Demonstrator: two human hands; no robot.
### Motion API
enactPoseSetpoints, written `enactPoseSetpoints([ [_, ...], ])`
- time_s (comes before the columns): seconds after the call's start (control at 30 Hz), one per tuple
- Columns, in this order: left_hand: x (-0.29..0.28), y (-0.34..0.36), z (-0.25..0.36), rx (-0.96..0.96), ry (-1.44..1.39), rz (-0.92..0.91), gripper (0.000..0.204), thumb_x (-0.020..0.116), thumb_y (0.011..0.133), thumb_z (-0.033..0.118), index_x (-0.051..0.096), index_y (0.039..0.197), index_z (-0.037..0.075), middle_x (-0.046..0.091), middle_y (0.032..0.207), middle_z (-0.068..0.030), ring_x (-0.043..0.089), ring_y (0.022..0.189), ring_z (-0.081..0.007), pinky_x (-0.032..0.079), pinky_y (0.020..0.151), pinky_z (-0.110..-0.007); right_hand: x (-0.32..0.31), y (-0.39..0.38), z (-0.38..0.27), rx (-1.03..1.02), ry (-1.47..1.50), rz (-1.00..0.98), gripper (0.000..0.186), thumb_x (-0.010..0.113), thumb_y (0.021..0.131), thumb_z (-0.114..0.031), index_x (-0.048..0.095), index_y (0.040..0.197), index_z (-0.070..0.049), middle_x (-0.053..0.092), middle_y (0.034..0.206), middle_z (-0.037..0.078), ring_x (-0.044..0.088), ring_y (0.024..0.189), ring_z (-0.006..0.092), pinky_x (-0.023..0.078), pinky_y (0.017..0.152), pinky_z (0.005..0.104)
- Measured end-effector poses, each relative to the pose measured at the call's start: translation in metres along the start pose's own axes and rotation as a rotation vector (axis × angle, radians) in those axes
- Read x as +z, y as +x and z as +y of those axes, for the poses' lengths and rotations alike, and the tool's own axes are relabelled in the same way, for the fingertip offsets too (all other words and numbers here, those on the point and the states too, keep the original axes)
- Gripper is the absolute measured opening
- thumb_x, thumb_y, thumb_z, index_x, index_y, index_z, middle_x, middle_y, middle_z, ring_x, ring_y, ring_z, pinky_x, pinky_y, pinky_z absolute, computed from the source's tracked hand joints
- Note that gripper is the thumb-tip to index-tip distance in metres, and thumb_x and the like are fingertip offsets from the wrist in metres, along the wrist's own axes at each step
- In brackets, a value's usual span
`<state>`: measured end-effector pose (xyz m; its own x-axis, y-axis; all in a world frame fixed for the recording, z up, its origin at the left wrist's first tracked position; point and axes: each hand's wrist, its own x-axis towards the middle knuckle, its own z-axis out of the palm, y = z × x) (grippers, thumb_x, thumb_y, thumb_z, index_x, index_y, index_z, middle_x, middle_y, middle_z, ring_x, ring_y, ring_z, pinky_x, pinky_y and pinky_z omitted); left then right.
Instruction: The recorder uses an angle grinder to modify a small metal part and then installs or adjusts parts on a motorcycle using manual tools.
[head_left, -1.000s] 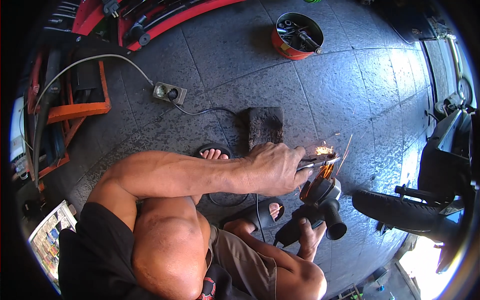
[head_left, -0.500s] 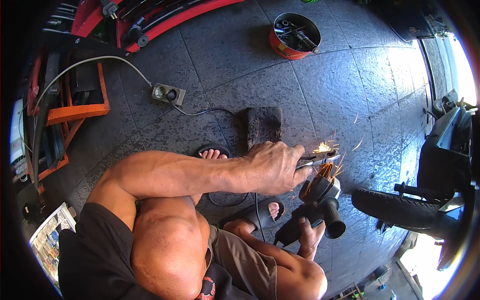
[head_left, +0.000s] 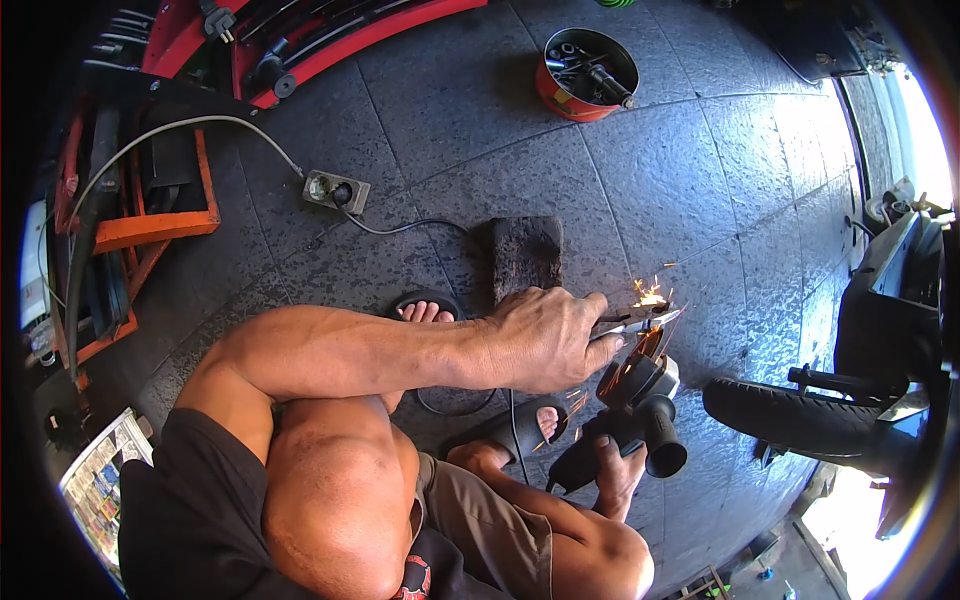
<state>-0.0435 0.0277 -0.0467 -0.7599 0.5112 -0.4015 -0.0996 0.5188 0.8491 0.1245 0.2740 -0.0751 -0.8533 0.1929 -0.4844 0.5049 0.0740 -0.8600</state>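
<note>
My left hand (head_left: 550, 342) grips a pair of pliers (head_left: 632, 325) stretched out toward the right. A small piece at the jaws, too small to name, meets the grinder's disc, and orange sparks (head_left: 650, 295) fly there. My right hand (head_left: 621, 474) is wrapped round the body of a dark angle grinder (head_left: 600, 443), held low beside my right knee. Its side handle (head_left: 664, 440) sticks out to the right, with nobody holding it. The grinder's disc is mostly hidden by sparks and the pliers. Beyond my left hand, a rough dark block (head_left: 527, 252) rests on the floor.
A power socket box (head_left: 335, 190) lies on the tiles with cords running from it. A red tin (head_left: 585, 105) of sockets and metal parts stands farther off. To the right is a motorcycle tyre (head_left: 795, 415); on the left, an orange metal frame (head_left: 155, 228). My sandalled feet are close below.
The sparks have changed shape, with some now near my right foot. The grinder has shifted very slightly left. Both hands keep their grips.
</note>
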Motion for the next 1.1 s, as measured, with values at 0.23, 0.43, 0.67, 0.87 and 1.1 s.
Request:
enactPoseSetpoints([
  [0.23, -0.001, 0.001, 0.002, -0.032, -0.005, -0.026, 0.040, 0.056, 0.095, 0.032, 0.059, 0.099, -0.007, 0.064, 0.071, -0.0286, 0.068, 0.075, -0.0459, 0.054, 0.067, -0.053, -0.001, 0.000, 0.001, 0.013, -0.003, 0.013, 0.064, 0.078, 0.076, -0.031, 0.051, 0.122, 0.004, 0.063, 0.099, 0.011, 0.064, 0.087, 0.0221, 0.054, 0.079, 0.0360],
  [0.43, -0.002, 0.001, 0.003, -0.062, -0.021, -0.063, 0.041, 0.055, 0.095, 0.032, 0.058, 0.103, -0.008, 0.065, 0.076, -0.0303, 0.067, 0.079, -0.0477, 0.053, 0.070, -0.053, -0.002, 0.002, 0.002, 0.009, -0.042, -0.001, 0.062, 0.076, 0.076, -0.030, 0.052, 0.122, 0.003, 0.062, 0.101, 0.012, 0.064, 0.087, 0.0221, 0.054, 0.079, 0.0361],
  [0.67, 0.003, 0.002, 0.000, -0.009, 0.014, 0.005, 0.040, 0.056, 0.095, 0.032, 0.058, 0.102, -0.007, 0.065, 0.079, -0.0306, 0.067, 0.083, -0.0473, 0.052, 0.073, -0.054, -0.008, 0.004, 0.006, 0.053, 0.011, -0.021, 0.059, 0.076, 0.073, -0.015, 0.052, 0.125, -0.001, 0.065, 0.104, 0.010, 0.064, 0.095, 0.0206, 0.052, 0.087, 0.0367],
  [0.87, -0.020, 0.006, -0.011, 0.079, -0.123, 0.045, 0.035, 0.055, 0.093, 0.029, 0.058, 0.101, -0.004, 0.059, 0.068, -0.0219, 0.062, 0.065, -0.0358, 0.052, 0.066, -0.042, -0.003, 0.010, 0.005, -0.031, -0.134, 0.065, 0.059, 0.072, 0.075, -0.011, 0.049, 0.128, 0.001, 0.064, 0.103, 0.010, 0.066, 0.090, 0.0227, 0.055, 0.081, 0.0371],
  [1.1, -0.029, 0.005, -0.032, -0.002, -1.082, -0.305, 0.046, 0.052, 0.096, 0.051, 0.058, 0.108, 0.007, 0.054, 0.078, 0.0017, 0.045, 0.062, -0.0063, 0.038, 0.055, -0.021, 0.001, 0.015, -0.016, -0.087, 0.026, 0.145, 0.060, 0.073, 0.070, -0.011, 0.047, 0.123, -0.001, 0.062, 0.095, 0.008, 0.066, 0.081, 0.0203, 0.056, 0.074, 0.0347],
])
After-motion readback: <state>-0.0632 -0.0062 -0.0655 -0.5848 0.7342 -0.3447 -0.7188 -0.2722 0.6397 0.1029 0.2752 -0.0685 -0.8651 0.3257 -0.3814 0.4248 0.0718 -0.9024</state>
